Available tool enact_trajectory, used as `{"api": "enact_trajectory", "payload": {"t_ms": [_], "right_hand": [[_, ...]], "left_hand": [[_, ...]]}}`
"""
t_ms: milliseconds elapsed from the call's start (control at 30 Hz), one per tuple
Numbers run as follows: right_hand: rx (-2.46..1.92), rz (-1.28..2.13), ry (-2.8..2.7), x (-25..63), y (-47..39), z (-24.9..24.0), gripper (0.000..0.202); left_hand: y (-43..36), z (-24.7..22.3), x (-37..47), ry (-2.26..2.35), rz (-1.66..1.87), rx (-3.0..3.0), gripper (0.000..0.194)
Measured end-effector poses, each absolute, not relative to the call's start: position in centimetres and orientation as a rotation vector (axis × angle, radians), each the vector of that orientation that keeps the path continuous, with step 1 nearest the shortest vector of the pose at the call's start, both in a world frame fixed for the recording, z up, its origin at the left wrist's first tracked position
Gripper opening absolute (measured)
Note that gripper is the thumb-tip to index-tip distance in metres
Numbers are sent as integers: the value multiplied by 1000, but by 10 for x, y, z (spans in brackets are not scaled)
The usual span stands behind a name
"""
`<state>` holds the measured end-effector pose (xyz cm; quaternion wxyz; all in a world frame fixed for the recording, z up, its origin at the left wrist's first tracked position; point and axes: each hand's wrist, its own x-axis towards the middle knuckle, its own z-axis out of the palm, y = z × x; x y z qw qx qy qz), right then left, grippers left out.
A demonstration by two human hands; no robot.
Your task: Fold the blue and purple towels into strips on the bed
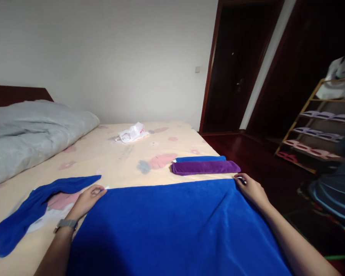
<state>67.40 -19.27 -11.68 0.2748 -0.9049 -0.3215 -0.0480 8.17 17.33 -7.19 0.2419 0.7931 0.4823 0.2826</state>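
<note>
A large blue cloth is spread over the near part of the bed, its far edge stretched between my hands. My left hand pinches its far left corner beside a small white tag. At the far right corner, my right hand has its fingers closed on the cloth. Just beyond that edge lie a folded purple cloth and, behind it, a folded blue cloth. Another blue cloth lies crumpled in a curve left of my left hand.
The bed has a patterned cream sheet. A white plastic bag lies near its far side, and a grey quilt at the left. To the right stand a dark door and a shoe rack.
</note>
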Motion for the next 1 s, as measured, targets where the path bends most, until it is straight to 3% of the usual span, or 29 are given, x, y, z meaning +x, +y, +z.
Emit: {"api": "enact_trajectory", "payload": {"t_ms": [167,267,400,500,600,700,800,900,1000], "right_hand": [[-2391,-29,-950,676,-199,-109,36],[-2341,55,-1028,680,-200,-100,27],[-2287,56,-1018,678,-201,-93,27],[-2245,30,-987,666,-205,-97,24],[-2171,39,-1027,659,-210,-101,30],[-2139,67,-1040,657,-214,-101,30],[-2134,93,-1034,657,-217,-97,30],[-2125,102,-1048,654,-221,-91,31],[-2103,90,-1085,652,-226,-91,33]], "left_hand": [[174,-70,84,1476,868,2240,36],[168,-61,106,1576,715,2495,23],[144,-50,129,1698,354,2845,31],[111,-47,139,1810,502,3029,39],[47,-46,165,1547,857,3244,44],[-63,-48,220,616,879,3256,35],[-187,-56,298,79,749,3120,22],[-275,-69,372,40,558,3056,17],[-307,-80,417,288,470,2933,21]]}}
